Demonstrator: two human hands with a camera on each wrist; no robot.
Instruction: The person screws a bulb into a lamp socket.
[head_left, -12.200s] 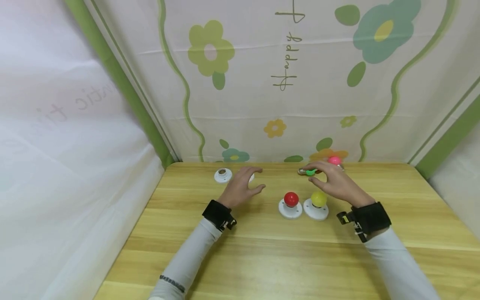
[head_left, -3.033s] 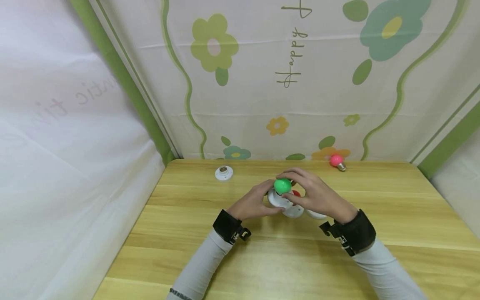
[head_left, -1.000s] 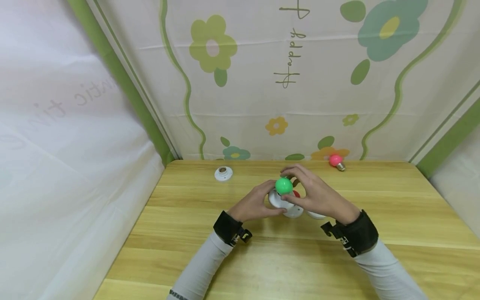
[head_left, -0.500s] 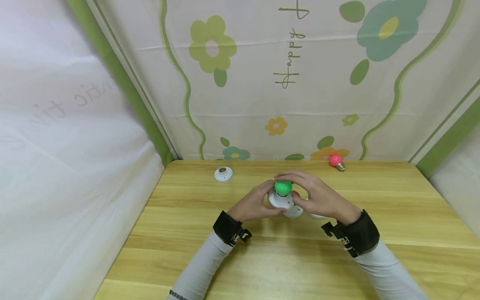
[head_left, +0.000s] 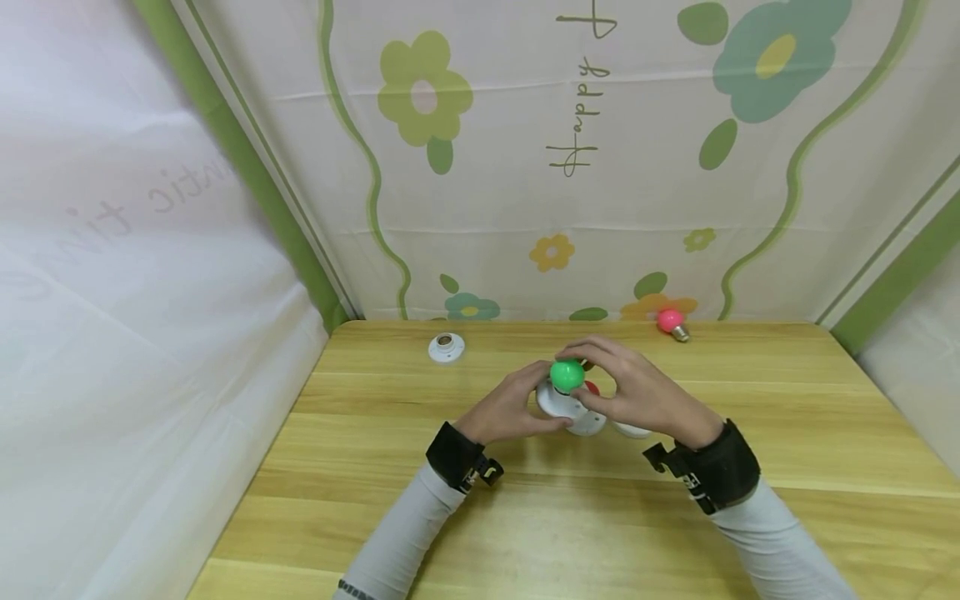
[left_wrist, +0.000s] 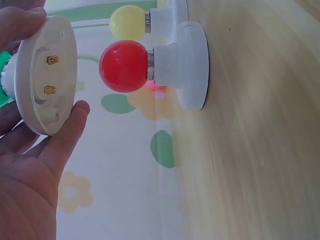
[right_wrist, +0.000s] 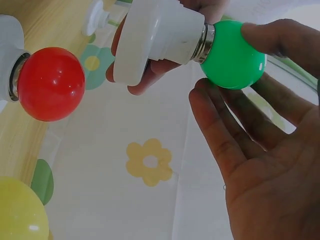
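Observation:
My left hand (head_left: pixel 504 408) grips the rim of a round white lamp holder (left_wrist: pixel 47 75), lifted off the table and tilted. Brass contacts show on its underside in the left wrist view. A green light bulb (right_wrist: pixel 234 55) sits in the holder's mouth, part of its metal screw base still showing outside the collar. My right hand (head_left: pixel 637 392) pinches the bulb's globe between thumb and fingertips. Just beyond the raised holder stands a red bulb (left_wrist: pixel 125 66) in its own white holder (left_wrist: pixel 192 65), partly covered by my hands in the head view.
A yellow bulb (left_wrist: pixel 128 22) in another holder stands beside the red one, hidden by my right hand in the head view. A bulbless white holder (head_left: pixel 447 347) stands at the back left. A pink bulb (head_left: pixel 670 320) lies at the back right edge, before the fabric wall (head_left: pixel 495 192).
Since the oldest frame, the green bulb and a holder have been picked up and brought together near the red bulb. Lately my right fingers shift round the globe while my left hand stays put.

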